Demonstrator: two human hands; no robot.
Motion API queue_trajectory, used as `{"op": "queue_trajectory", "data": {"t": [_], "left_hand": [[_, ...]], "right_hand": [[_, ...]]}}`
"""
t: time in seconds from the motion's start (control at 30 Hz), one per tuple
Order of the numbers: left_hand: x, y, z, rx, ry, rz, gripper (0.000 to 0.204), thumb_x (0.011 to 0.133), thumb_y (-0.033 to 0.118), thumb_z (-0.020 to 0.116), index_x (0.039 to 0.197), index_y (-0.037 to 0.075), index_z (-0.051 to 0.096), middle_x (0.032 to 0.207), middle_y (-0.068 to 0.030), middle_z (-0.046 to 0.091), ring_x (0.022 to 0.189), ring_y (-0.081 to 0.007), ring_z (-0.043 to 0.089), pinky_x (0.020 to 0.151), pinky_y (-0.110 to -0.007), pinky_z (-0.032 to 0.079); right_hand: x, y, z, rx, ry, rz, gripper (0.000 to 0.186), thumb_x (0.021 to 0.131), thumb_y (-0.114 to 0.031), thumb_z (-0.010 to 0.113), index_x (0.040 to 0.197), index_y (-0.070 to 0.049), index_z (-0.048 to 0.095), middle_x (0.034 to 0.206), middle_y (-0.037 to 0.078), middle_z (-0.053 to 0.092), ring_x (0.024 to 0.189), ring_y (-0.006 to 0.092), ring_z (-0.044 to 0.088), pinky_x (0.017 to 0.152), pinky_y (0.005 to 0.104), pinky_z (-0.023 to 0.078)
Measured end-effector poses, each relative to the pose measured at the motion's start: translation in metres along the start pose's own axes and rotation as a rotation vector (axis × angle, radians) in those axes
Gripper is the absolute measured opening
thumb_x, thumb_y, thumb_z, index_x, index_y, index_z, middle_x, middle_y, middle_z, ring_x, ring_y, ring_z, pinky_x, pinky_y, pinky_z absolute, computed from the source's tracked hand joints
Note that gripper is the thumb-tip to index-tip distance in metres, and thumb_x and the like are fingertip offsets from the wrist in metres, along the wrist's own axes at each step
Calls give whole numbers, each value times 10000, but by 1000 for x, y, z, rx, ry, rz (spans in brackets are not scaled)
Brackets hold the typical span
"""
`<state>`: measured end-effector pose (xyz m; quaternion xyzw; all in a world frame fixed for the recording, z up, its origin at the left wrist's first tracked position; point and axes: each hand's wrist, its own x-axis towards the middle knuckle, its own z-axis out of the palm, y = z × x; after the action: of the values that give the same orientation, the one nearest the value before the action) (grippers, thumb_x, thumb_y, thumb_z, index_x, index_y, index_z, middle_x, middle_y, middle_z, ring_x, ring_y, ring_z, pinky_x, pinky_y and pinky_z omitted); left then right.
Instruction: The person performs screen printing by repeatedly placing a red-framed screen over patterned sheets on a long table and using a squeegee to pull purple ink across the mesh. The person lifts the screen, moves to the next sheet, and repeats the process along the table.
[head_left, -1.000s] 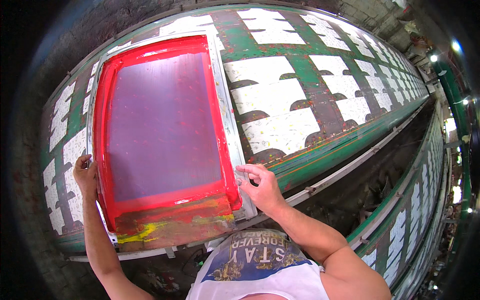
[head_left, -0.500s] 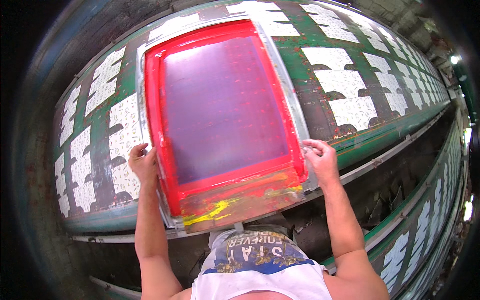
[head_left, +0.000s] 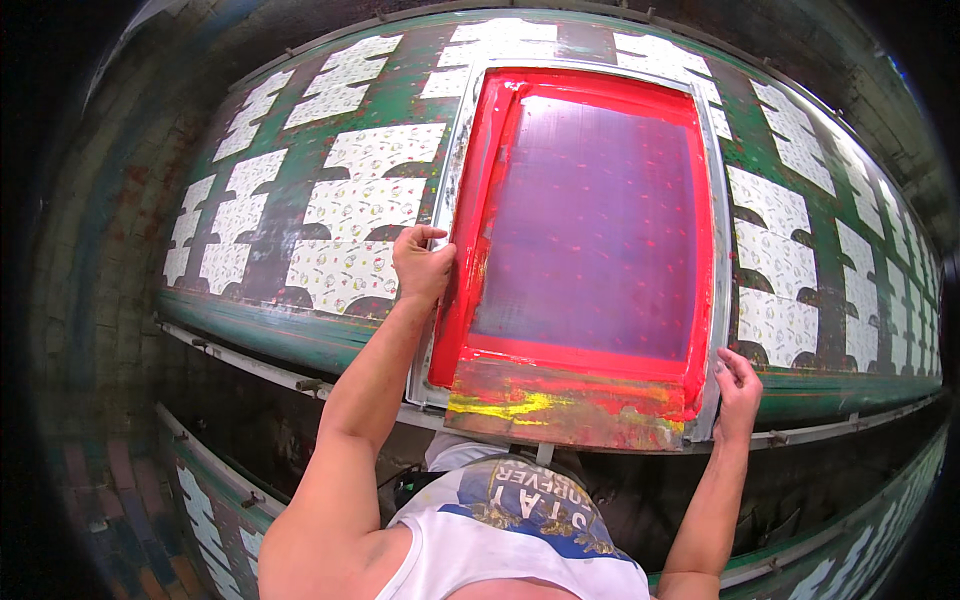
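Observation:
A large printing screen (head_left: 600,230) lies in front of me over the long green table, with purple mesh, a red ink-smeared border and a silver metal frame. My left hand (head_left: 422,265) is closed on the frame's left side, thumb and fingers pinching the rail. Lower down, by the near right corner, my right hand (head_left: 738,390) grips the right rail with bent fingers. A board (head_left: 565,405) stained red and yellow spans the screen's near end. White printed cloth pieces (head_left: 360,220) lie flat left of the screen; similar cloth pieces (head_left: 775,270) lie to its right.
The green table (head_left: 270,325) runs far to the left and right, carrying several rows of cloth pieces. A metal rail (head_left: 245,365) with small brackets follows its near edge. Behind me at the lower left, a second table (head_left: 215,450) holds more white pieces.
The screen and both hands now appear farther right in the view, and the screen stands less tilted. My view has turned, showing more of the table's left end. Both hands still hold the rails.

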<state>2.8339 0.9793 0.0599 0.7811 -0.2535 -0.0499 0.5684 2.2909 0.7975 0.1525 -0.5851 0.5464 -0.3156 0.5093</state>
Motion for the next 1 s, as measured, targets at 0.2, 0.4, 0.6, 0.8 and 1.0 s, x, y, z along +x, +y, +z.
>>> {"op": "queue_trajectory", "data": {"t": [0.2, 0.4, 0.6, 0.8, 1.0], "left_hand": [[-2, 7, -2, -85, 30, -18, 193, 756, 28, 861, 935, 29, 787, 1000, -50, 689, 901, -151, 673, 834, -317, 560], [-5, 2, -1, 55, 70, 129, 190, 750, 92, 870, 915, 48, 786, 1007, -84, 714, 974, -247, 685, 919, -392, 561], [-5, 1, 1, 256, 29, 137, 190, 768, 57, 868, 929, 17, 777, 1015, -55, 708, 965, -145, 689, 887, -299, 555], [-8, 2, 4, 355, 3, 167, 219, 752, 121, 859, 930, 12, 791, 967, -108, 723, 948, -222, 711, 890, -351, 568], [-11, 7, 3, 379, -6, 153, 203, 755, 191, 856, 938, 113, 817, 1016, -132, 706, 1070, -350, 667, 1003, -458, 535]], "right_hand": [[13, 7, 1, 29, -37, -33, 350, 965, 30, 709, 1311, 60, 752, 1250, 90, 750, 1067, 143, 678, 1001, 309, 532], [13, 18, -2, 80, -61, 51, 375, 968, 18, 704, 1340, 58, 733, 1244, 103, 749, 1075, 151, 684, 1005, 312, 532], [2, 9, 11, -282, -47, -8, 413, 968, -29, 733, 1381, -9, 736, 1428, 185, 686, 1300, 249, 661, 1061, 393, 544], [-86, -25, 60, -840, -401, -763, 578, 841, -178, 866, 1396, -121, 720, 1583, 169, 586, 1476, 444, 523, 1209, 584, 435], [-122, -12, 88, -878, -605, -938, 560, 830, -204, 882, 1369, -165, 735, 1546, 143, 616, 1451, 383, 557, 1190, 566, 453]]}}
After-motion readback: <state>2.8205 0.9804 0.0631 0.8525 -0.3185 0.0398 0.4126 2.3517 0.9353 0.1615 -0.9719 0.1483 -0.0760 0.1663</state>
